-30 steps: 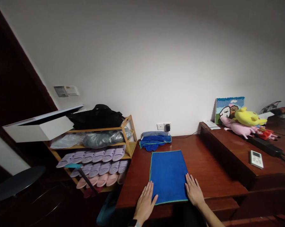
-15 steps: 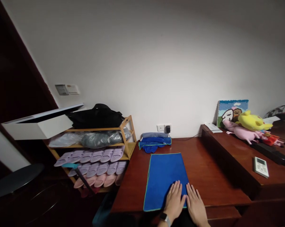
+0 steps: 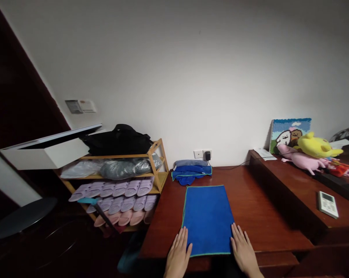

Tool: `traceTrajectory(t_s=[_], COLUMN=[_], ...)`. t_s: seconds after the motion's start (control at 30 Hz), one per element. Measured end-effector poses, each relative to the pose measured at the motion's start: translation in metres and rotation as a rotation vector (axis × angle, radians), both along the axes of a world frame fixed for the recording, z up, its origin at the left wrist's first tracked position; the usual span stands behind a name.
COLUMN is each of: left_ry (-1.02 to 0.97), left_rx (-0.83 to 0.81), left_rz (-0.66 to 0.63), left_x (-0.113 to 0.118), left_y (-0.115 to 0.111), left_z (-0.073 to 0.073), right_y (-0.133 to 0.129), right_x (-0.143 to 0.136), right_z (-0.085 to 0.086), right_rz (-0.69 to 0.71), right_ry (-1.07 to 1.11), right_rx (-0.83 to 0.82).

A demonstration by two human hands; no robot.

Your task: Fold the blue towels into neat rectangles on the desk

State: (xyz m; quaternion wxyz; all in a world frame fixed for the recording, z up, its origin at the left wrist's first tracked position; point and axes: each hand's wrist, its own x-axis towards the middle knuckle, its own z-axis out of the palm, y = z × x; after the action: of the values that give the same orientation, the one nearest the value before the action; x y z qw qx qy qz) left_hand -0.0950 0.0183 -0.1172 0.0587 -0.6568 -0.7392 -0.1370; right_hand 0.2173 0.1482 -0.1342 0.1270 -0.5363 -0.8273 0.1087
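A blue cloth (image 3: 208,220) with green edging lies flat on the reddish-brown wooden table (image 3: 261,227), its long sides pointing toward the wall. My left hand (image 3: 178,251) rests with outstretched fingers on the cloth's near left edge. On the near right edge lies my right hand (image 3: 244,247), its fingers also stretched out flat. Neither hand grips anything. Beyond the cloth, close to the wall, sits a crumpled pile of blue and grey cloths (image 3: 191,172).
To the left stands a wooden shoe rack (image 3: 159,181) with rows of slippers (image 3: 128,204), a black bag (image 3: 119,141) and a white box (image 3: 43,156). On the raised surface at right are plush toys (image 3: 313,146) and a white remote-like device (image 3: 327,204).
My left hand has moved left across the cloth, from near its right side to its left edge. My right hand stays by the right edge. The camera view has shifted slightly.
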Motion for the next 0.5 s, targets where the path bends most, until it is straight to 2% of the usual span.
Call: traceTrajectory(t_s=[0.2, 0.3, 0.4, 0.5], left_ry=[-0.025, -0.039, -0.055, -0.09], left_rx=[0.001, -0.016, -0.02, -0.032], left_rz=[-0.019, -0.014, -0.049, -0.16], left_x=[-0.002, -0.001, 0.015, 0.057], left_y=[-0.007, -0.004, 0.019, 0.064], left_z=[-0.002, 0.001, 0.01, 0.027], right_y=[0.038, 0.054, 0.058, 0.058], right_x=[-0.022, -0.029, -0.03, -0.03], right_z=[0.033, 0.037, 0.03, 0.023], right_rz=[0.009, 0.009, 0.015, 0.022], right_ry=[0.002, -0.023, -0.025, -0.028], right_rx=[-0.011, -0.059, -0.076, -0.07])
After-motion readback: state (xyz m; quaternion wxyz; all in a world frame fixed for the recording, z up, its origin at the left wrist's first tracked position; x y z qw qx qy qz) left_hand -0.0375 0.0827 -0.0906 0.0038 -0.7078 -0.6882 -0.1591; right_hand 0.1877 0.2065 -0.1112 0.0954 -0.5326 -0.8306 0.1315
